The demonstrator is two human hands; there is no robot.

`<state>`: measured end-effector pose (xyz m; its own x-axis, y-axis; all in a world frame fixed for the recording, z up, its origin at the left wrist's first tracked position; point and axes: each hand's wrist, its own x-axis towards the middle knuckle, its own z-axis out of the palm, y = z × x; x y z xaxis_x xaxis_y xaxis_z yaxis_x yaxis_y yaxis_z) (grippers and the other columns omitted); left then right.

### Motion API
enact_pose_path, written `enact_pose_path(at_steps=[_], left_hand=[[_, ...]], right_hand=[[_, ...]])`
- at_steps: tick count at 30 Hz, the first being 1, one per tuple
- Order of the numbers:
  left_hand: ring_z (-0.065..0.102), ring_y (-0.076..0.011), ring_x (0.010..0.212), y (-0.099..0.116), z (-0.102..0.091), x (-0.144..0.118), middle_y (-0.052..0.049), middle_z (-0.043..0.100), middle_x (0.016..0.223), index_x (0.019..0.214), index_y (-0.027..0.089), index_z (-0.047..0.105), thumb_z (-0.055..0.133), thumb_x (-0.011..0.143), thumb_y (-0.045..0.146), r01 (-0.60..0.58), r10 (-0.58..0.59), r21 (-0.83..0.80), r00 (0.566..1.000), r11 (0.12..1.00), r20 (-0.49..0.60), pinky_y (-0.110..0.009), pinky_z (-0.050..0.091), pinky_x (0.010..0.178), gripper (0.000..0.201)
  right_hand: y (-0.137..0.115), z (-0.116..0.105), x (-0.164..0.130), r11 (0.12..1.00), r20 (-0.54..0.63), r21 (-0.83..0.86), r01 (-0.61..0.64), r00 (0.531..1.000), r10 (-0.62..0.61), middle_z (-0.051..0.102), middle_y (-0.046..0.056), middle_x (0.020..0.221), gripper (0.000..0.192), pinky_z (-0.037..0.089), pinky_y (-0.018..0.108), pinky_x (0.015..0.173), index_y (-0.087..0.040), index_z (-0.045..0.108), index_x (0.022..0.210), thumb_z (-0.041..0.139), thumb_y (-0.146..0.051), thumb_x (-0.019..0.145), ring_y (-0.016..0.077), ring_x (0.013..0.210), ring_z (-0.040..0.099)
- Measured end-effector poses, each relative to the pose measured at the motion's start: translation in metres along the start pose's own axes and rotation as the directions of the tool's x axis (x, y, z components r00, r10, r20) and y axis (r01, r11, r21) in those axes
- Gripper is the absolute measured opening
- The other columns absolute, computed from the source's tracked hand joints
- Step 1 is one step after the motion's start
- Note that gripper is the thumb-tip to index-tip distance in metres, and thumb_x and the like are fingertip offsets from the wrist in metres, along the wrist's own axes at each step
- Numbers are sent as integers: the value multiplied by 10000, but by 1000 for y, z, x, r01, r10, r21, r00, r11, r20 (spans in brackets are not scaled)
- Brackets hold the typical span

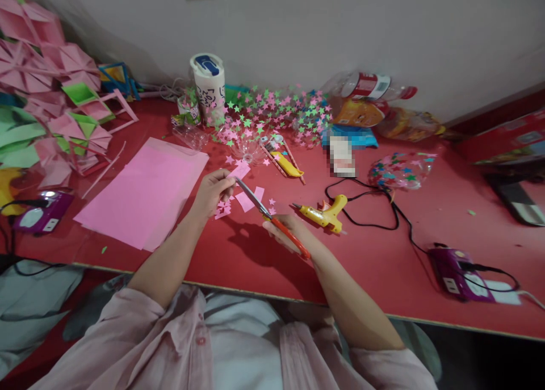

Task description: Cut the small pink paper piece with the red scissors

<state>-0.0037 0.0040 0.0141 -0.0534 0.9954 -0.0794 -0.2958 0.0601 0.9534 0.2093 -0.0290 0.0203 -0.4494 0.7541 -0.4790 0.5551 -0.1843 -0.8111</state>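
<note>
My left hand (pixel 217 190) is closed in a pinch on a small piece of pink paper (pixel 239 171). My right hand (pixel 289 234) grips orange-handled scissors (pixel 279 225), whose blades point up and left, their tips at the paper by my left fingers. Whether the blades are parted I cannot make out. Below the blades on the table lie cut pink paper pieces (pixel 248 200) and small pink stars (pixel 222 209). Left of my left hand lie large pink sheets (pixel 140 194).
A yellow glue gun (pixel 326 214) with a black cord lies right of my right hand. Behind are a star-filled clear container (pixel 272 114), a white tumbler (pixel 208 89) and a yellow cutter (pixel 287 164). Purple power boxes (pixel 457 273) sit at both sides; folded paper shapes (pixel 55 66) pile up left.
</note>
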Motion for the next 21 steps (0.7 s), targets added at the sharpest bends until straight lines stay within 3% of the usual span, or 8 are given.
enact_pose_path(at_steps=[9,21], left_hand=[[398,-27,332,-5,-2,1,54,497,419,559,172,531,651,648,267,-5,5,-4,1000,1000,16,-150,265,316,177],[443,-33,378,-14,-7,6,59,522,483,632,184,551,604,725,234,-196,200,95,979,976,-36,-162,341,384,118]], right_hand=[[-1,1,1,1000,-22,8,-13,1000,13,390,-74,432,516,269,193,338,-189,442,621,580,-678,711,54,324,351],[3,3,8,999,-7,15,28,1000,-28,398,-62,410,539,287,200,346,-187,444,594,563,-699,710,58,332,358]])
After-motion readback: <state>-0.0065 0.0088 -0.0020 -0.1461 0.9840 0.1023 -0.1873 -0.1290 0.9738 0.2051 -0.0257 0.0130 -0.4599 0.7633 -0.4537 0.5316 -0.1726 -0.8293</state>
